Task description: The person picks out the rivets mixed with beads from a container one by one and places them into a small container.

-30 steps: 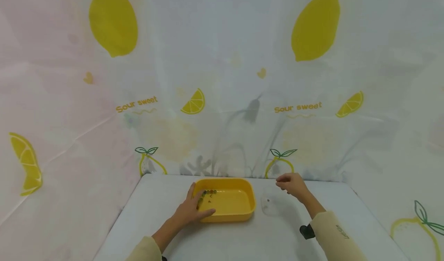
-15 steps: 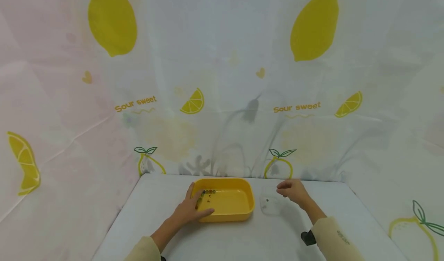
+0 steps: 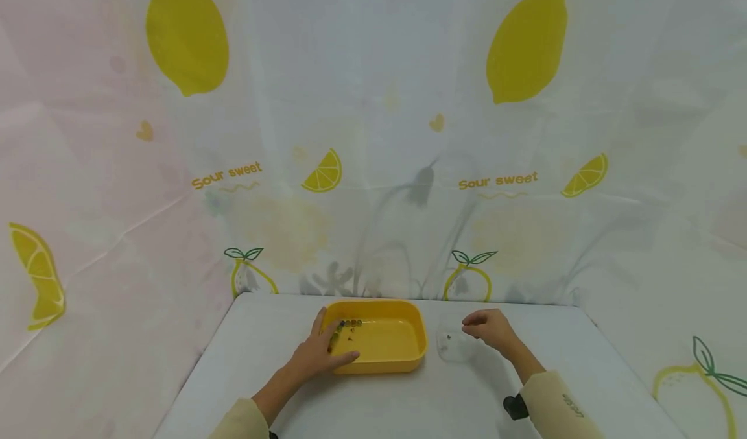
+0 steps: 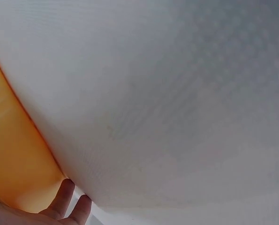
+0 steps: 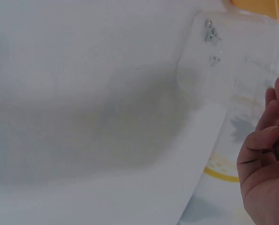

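A yellow tray (image 3: pixel 380 365) stands on the white table. My left hand (image 3: pixel 312 355) rests spread over its left end, the thumb lying along the front rim and the other fingers reaching toward the far side. Several small round beads (image 3: pixel 352 323), green, dark and reddish, form a bent row in the tray's left part, partly hidden by those fingers. To the tray's right is a clear plastic box (image 3: pixel 458 355), holding a few tiny shiny pieces (image 5: pixel 211 33). My right hand (image 3: pixel 495 332) hovers beside and above it, fingertips close together; whether they pinch something is hidden.
The white table (image 3: pixel 397 406) ends at a curtain (image 3: pixel 373 231) printed with lemons, which closes in the back and both sides. A couple of tiny pieces (image 3: pixel 351 335) lie loose on the tray's floor.
My right hand has dropped a little, nearer the clear box, with its fingertips still together. The left hand has kept its place on the tray. The whole view has shifted slightly.
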A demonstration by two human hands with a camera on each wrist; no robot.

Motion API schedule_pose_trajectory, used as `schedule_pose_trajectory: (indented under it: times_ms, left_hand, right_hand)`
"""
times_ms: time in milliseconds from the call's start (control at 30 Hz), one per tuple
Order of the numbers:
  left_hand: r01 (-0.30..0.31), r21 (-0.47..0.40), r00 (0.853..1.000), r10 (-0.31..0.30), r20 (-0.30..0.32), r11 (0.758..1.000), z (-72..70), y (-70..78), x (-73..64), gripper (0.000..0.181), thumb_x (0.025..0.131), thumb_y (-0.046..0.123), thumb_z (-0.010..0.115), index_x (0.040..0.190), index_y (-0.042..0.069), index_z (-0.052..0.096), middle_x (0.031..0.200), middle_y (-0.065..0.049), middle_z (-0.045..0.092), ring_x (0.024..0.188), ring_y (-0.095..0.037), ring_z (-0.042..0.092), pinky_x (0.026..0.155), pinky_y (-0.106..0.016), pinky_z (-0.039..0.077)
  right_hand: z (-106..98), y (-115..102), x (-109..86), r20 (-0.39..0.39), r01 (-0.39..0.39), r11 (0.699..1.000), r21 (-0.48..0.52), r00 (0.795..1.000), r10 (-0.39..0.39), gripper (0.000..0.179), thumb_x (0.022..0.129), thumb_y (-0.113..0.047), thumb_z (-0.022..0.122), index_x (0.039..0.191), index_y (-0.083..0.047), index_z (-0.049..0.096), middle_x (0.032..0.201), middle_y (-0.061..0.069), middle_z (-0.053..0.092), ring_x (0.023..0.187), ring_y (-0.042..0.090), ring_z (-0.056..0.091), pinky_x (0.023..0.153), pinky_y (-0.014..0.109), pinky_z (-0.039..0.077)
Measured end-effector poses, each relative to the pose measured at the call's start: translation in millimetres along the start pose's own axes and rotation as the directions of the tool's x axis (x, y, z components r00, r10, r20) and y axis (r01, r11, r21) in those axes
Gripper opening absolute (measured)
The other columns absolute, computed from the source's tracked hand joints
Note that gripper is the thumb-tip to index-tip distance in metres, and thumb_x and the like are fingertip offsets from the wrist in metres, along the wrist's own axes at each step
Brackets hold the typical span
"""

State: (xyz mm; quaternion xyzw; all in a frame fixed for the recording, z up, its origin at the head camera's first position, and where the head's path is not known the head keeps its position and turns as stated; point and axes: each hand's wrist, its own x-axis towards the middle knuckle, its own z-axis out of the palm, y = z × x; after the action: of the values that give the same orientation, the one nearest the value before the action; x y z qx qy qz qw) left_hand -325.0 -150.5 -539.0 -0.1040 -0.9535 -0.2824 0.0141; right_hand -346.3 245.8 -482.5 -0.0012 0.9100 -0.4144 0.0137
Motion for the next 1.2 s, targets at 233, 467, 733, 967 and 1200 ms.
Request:
schedule_pose_trajectory:
  times_ms: [233,467,733,967,1200]
  left_hand:
    - [0.006,-0.004,1.000,-0.006,-0.006,1.000,1.0,0.2,-0.1,0.095,0.068,0.076,0.056,0.141,0.020,0.037,0.156,-0.011,0.002,0.108,-0.038,0.054,0.086,-0.061,0.040]
    - [0.000,-0.028,1.000,0.000,0.005,1.000,-1.2,1.5,-1.0,0.092,0.069,0.074,0.058,0.141,0.020,0.038,0.156,-0.011,0.002,0.109,-0.039,0.053,0.083,-0.061,0.041]
    - [0.000,-0.031,1.000,0.000,0.009,1.000,-3.4,1.9,-1.5,0.093,0.068,0.073,0.059,0.141,0.020,0.037,0.156,-0.010,0.003,0.108,-0.038,0.053,0.082,-0.058,0.043]
    - [-0.011,-0.041,1.000,0.011,0.008,0.999,-2.8,-0.8,0.6,0.095,0.068,0.073,0.059,0.142,0.019,0.035,0.156,-0.010,0.002,0.106,-0.038,0.054,0.082,-0.059,0.042]
    - [0.001,-0.041,1.000,0.000,0.026,0.999,-0.5,-3.0,1.7,0.098,0.067,0.076,0.057,0.144,0.021,0.031,0.156,-0.008,0.000,0.106,-0.038,0.054,0.082,-0.059,0.042]
  right_hand:
    - [0.5,-4.2,-2.1,0.009,0.005,1.000,-0.014,1.000,-0.005,0.020,0.081,-0.013,0.068,0.097,-0.001,0.069,0.083,0.004,0.068,0.071,0.014,0.057,0.062,0.030,0.047]
    - [1.5,-3.2,-1.8,0.019,-0.029,1.000,-0.009,0.999,0.029,0.020,0.080,-0.015,0.070,0.096,-0.002,0.069,0.084,0.003,0.069,0.073,0.014,0.058,0.061,0.031,0.047]
    - [1.6,-2.9,-0.6,0.027,-0.037,0.999,-0.008,0.999,0.037,0.024,0.079,-0.019,0.072,0.096,-0.003,0.070,0.085,0.002,0.069,0.076,0.014,0.059,0.064,0.034,0.049]
    - [1.0,-6.1,-0.9,0.029,-0.043,0.999,-0.014,0.999,0.043,0.021,0.080,-0.018,0.071,0.095,-0.003,0.070,0.085,0.001,0.069,0.076,0.014,0.059,0.063,0.032,0.049]
    - [2.4,-6.4,-3.0,0.017,-0.040,0.999,-0.010,0.999,0.040,0.019,0.080,-0.015,0.071,0.094,-0.003,0.069,0.084,0.002,0.069,0.075,0.014,0.059,0.063,0.033,0.049]
